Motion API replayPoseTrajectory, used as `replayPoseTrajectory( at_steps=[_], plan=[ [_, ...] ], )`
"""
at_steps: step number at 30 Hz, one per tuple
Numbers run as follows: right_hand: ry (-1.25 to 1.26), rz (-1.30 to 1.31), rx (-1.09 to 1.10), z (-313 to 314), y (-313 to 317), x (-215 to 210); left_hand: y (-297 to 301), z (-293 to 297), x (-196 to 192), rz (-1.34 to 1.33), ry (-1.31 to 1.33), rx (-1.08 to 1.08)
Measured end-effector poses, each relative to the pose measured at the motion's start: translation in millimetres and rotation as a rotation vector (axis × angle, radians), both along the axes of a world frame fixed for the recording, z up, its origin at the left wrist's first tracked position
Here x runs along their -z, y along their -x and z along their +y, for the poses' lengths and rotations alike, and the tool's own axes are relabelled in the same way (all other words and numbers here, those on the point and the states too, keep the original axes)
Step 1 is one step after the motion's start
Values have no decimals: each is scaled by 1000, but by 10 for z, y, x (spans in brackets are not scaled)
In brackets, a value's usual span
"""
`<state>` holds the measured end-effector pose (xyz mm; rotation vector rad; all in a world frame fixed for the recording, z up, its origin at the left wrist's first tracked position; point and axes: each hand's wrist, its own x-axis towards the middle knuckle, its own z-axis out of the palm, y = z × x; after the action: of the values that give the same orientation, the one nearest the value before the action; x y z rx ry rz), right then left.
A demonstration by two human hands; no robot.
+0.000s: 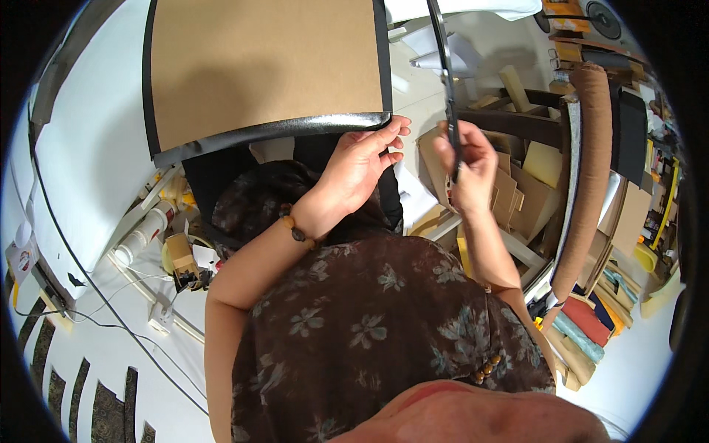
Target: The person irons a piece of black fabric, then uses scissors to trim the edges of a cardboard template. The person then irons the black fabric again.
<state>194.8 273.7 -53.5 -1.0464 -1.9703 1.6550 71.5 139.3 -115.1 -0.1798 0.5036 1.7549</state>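
I see my left hand point(360, 159) near the middle, resting on the corner of a flat brown cardboard sheet with a shiny black edge strip point(266, 133). The sheet fills the view from 10 o'clock to 12 o'clock and lies on the white tabletop point(88, 170). My left fingers point(391, 136) are bent and press down on the black strip at its right corner.

My right hand point(467, 166) is just beside the left one, at about 1 o'clock. Its fingers are closed on a long thin black strip point(443, 66) that runs straight up to 12 o'clock.

I think the long strip could twist or stick to itself, because it hangs loose over a long way. The corner could also lift if my left fingers let go too soon.

Both wrists are bent up, and my elbows sit low, close to my flowered brown dress point(369, 325). A bead bracelet point(294, 227) is on my left wrist.
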Motion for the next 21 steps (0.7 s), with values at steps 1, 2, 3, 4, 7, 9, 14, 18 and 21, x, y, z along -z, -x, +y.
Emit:
replayPoseTrajectory(
  at_steps=[1,2,3,4,7,9,14,18,21],
  plan=[
    [-27,-24,-27,108,-84,-126,-3,2,12,-19,-8,0],
    [-56,-46,-51,213,-170,-249,-3,5,33,-24,-25,8],
    [-129,-113,-113,312,-219,-429,-5,9,62,-28,-40,11],
    [-77,-202,-178,470,-302,-645,-3,4,75,-37,-57,16],
    [-188,-391,-366,767,-342,-1210,8,3,83,-58,-49,42],
    [-166,-544,-454,871,-247,-1577,16,15,82,-56,-46,52],
    [-224,-839,-631,748,208,-2047,9,59,94,-45,-71,37],
    [-216,-988,-745,666,482,-2146,37,70,108,-77,-89,52],
    [-280,-970,-772,625,546,-2148,62,73,107,-86,-111,66]
  ],
)
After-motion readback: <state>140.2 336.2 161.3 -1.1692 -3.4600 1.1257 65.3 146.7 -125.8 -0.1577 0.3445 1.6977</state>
